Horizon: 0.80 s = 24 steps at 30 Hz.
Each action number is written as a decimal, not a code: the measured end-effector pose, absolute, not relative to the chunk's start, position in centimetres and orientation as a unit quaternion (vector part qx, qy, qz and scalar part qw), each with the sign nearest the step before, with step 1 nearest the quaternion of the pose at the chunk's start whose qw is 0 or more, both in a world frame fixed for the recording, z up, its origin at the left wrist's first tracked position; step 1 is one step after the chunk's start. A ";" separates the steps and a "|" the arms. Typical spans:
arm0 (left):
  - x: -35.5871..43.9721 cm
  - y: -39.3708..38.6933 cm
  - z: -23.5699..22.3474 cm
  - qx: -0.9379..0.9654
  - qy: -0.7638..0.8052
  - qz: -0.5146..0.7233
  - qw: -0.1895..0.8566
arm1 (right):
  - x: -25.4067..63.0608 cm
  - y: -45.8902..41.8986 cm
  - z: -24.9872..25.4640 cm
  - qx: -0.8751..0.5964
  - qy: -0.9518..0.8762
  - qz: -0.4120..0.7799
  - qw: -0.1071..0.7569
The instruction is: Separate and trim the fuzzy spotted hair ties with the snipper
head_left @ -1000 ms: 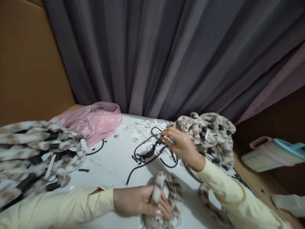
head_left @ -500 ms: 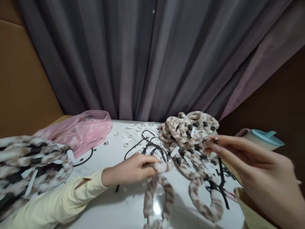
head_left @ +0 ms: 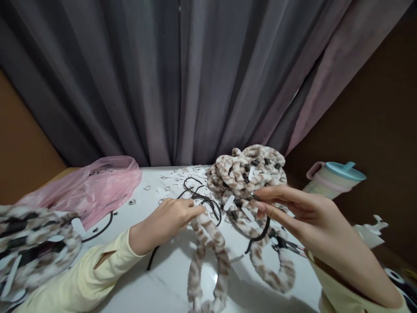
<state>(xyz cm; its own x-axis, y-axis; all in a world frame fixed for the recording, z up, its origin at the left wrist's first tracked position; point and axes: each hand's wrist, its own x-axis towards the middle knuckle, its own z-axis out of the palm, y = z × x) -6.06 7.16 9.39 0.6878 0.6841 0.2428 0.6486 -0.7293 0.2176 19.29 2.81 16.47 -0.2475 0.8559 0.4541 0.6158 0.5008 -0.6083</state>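
Note:
My left hand is closed on the upper end of a fuzzy brown-and-white plush strap, which hangs in a long loop toward the near edge. Its fingertips are partly hidden behind the hand. On the right, my right hand pinches the end of a short black cord between thumb and forefinger. The rest of that cord dangles below the fingers. Under the right hand, another plush loop rests on the white table. A tangle of black cords lies just beyond my left hand.
Plush straps with white tags form a pile at the back right and another pile at left. A pink plastic bag, scattered metal rings, pliers, a blue-lidded cup and a white pump bottle are around.
The view has turned a little to the right. My right hand has come closer to my left hand with the cord. My left hand has raised the plush strap's end slightly.

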 end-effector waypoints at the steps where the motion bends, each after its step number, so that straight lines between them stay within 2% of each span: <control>1: -6.1 7.3 9.5 0.908 0.357 0.180 0.127 | 19.3 2.9 16.4 -0.470 -0.781 0.157 0.380; 7: -5.7 8.3 9.8 0.708 0.276 0.271 0.591 | 18.1 3.8 15.5 -0.441 -0.815 0.187 0.325; 10: -5.2 8.2 9.4 0.573 0.236 0.305 0.723 | 17.3 4.1 14.8 -0.414 -0.835 0.192 0.306; 14: -4.5 7.5 8.8 0.491 0.291 0.349 0.743 | 16.4 4.0 14.2 -0.372 -0.858 0.213 0.283; 19: -3.9 7.3 8.5 0.456 0.314 0.337 0.762 | 16.6 4.6 13.7 -0.341 -0.872 0.229 0.266; 24: -4.3 7.4 8.9 0.415 0.272 0.315 0.809 | 16.8 6.6 12.5 -0.304 -0.851 0.385 0.189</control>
